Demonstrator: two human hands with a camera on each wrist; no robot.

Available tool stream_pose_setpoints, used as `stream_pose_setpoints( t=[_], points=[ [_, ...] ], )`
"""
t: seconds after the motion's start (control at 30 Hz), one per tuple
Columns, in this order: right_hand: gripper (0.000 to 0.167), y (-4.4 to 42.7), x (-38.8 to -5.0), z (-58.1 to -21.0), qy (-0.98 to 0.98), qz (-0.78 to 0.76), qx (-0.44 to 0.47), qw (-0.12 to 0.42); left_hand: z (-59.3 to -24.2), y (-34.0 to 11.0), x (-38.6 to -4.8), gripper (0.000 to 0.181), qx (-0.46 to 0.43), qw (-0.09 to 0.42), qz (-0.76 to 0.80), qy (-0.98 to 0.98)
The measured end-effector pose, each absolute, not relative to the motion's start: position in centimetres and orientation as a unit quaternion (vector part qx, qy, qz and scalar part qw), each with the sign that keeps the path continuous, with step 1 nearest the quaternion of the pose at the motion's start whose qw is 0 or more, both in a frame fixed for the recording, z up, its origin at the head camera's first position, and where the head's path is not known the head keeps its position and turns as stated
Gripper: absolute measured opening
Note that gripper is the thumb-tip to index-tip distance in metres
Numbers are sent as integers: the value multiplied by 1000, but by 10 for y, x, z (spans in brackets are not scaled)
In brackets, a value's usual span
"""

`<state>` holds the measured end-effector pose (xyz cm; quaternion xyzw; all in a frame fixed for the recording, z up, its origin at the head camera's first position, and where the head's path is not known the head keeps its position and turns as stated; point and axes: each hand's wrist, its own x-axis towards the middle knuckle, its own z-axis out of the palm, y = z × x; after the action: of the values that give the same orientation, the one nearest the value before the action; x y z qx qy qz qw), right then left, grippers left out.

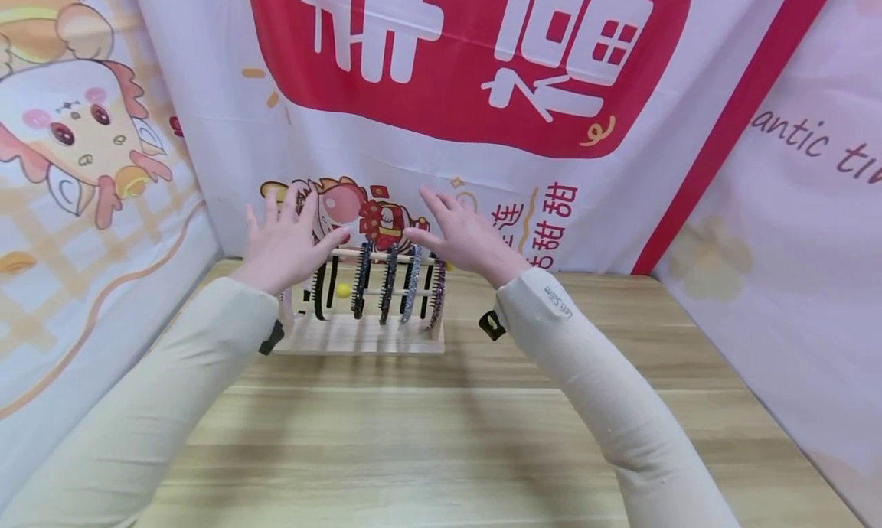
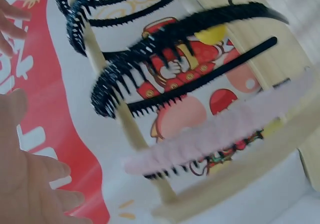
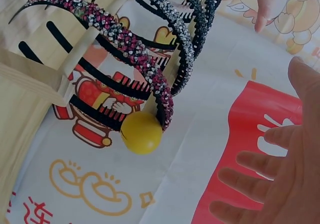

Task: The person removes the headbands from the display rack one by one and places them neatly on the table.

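Observation:
Several headbands hang on a wooden rack (image 1: pixel 358 346). In the left wrist view a pink headband (image 2: pixel 210 139) is at the near end, beside a black one (image 2: pixel 150 47). The right wrist view has a red-and-silver jewelled headband (image 3: pixel 125 42) near a yellow ball (image 3: pixel 142 132) at the bar's end. Both hands are raised over the rack with fingers spread, holding nothing: my left hand (image 1: pixel 281 245) above its left part, my right hand (image 1: pixel 470 237) above and beyond its right end.
The rack stands at the back of a wooden table (image 1: pixel 413 451), close to a printed cloth backdrop (image 1: pixel 441 157). Printed cloth (image 1: pixel 62 245) also hangs along the left side, and more (image 1: pixel 779 283) along the right.

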<state>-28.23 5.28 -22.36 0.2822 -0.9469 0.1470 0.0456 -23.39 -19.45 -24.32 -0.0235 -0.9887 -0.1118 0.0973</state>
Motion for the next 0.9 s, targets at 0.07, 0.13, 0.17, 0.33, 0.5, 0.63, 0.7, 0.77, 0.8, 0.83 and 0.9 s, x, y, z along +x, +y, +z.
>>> stream_pose_setpoints(
  t=[0.07,0.13,0.17,0.33,0.5,0.63,0.7,0.77,0.8,0.83,0.9],
  points=[
    [79,53,-282,-224,-944,159,285,39,-246,-199,-232,91,-30,107,-117,-987],
    [78,54,-282,-225,-942,173,286,31,-249,-204,-231,91,-37,115,-120,-985],
    [78,55,-282,-226,-940,180,287,28,-250,-206,-230,90,-42,119,-123,-984],
    [78,58,-283,-229,-938,198,283,17,-259,-219,-228,88,-47,132,-137,-981],
    [76,60,-284,-233,-936,217,278,11,-267,-232,-224,82,-48,137,-153,-978],
    [77,63,-284,-237,-934,235,268,-2,-274,-240,-222,78,-49,141,-157,-976],
    [78,64,-284,-239,-934,243,262,-10,-277,-243,-222,77,-48,144,-160,-975],
    [79,66,-283,-242,-933,251,258,-18,-279,-246,-222,76,-47,146,-161,-975],
    [79,67,-283,-243,-932,254,258,-21,-280,-248,-222,76,-47,147,-160,-975],
    [79,68,-283,-245,-931,256,258,-23,-281,-250,-221,75,-49,148,-160,-975],
    [76,69,-284,-248,-930,259,259,-26,-284,-253,-220,72,-53,149,-160,-974]
  ],
)
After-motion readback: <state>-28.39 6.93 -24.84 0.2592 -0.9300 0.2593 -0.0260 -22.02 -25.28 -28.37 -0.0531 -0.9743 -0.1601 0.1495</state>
